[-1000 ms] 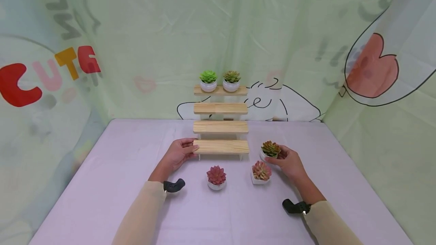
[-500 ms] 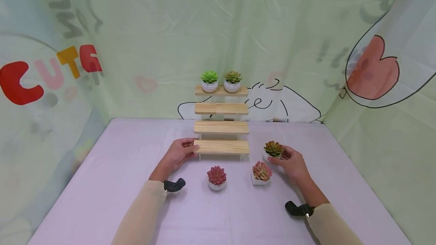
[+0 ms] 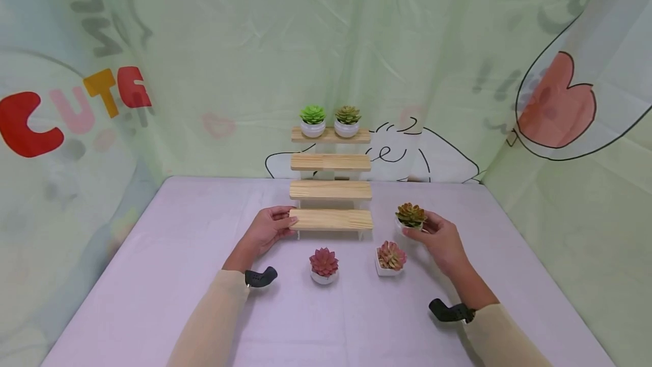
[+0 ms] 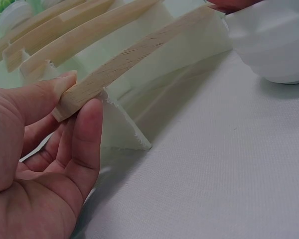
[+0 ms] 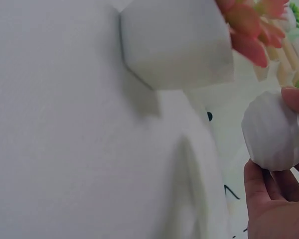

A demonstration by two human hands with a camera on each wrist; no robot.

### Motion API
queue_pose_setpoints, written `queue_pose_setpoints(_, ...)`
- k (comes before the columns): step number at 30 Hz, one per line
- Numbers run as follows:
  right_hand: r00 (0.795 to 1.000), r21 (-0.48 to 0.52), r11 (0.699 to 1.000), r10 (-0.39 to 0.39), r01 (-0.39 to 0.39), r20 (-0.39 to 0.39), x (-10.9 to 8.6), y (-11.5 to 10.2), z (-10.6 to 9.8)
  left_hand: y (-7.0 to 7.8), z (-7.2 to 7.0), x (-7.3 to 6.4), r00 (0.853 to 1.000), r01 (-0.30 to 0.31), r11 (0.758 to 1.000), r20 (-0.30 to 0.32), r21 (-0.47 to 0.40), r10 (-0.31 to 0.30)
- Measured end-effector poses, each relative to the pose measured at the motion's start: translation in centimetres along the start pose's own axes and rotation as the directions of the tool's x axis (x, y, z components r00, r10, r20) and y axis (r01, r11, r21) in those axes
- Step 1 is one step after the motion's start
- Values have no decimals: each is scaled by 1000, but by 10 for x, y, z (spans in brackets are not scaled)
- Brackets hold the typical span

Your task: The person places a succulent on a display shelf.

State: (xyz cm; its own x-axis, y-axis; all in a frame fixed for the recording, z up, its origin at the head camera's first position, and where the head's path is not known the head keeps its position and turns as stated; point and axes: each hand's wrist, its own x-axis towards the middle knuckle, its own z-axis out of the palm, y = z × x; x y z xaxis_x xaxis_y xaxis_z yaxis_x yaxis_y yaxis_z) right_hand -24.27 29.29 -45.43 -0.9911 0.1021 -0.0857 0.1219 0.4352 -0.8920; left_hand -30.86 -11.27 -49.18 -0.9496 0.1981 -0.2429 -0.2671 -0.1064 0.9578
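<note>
My left hand (image 3: 269, 230) pinches the left end of the lowest wooden step of a tiered display stand (image 3: 331, 220), thumb on top and fingers beneath. In the left wrist view the step (image 4: 134, 55) runs away from that grip. My right hand (image 3: 442, 240) holds a potted succulent (image 3: 410, 216) with green-brown leaves by its ribbed white pot (image 5: 274, 130), right of the stand. The right wrist view shows the pot raised off the tablecloth. Just in front of it sits a pink-green succulent (image 3: 391, 256) in a square white pot (image 5: 177, 45).
A dark-pink succulent (image 3: 324, 263) in a round white pot stands before the stand. On the top step are a bright green succulent (image 3: 313, 114) and an olive-green one (image 3: 347, 115). The white tablecloth (image 3: 316, 327) meets printed curtains (image 3: 229, 61) behind and at both sides.
My right hand has lifted the green-brown succulent and shifted it slightly right and upward. My left hand keeps its grip on the lowest step.
</note>
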Motion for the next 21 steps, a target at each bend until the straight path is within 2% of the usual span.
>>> queue_pose_setpoints(13, 997, 47, 996, -71, 70, 31, -5, -37, 6, 1, -1, -1, 1000, 8, 1000, 12, 2, -8)
queue_pose_setpoints(21, 995, 36, 996, -87, 85, 49, -1, -58, 13, 0, -1, 0, 1000, 11, 1000, 16, -3, -11)
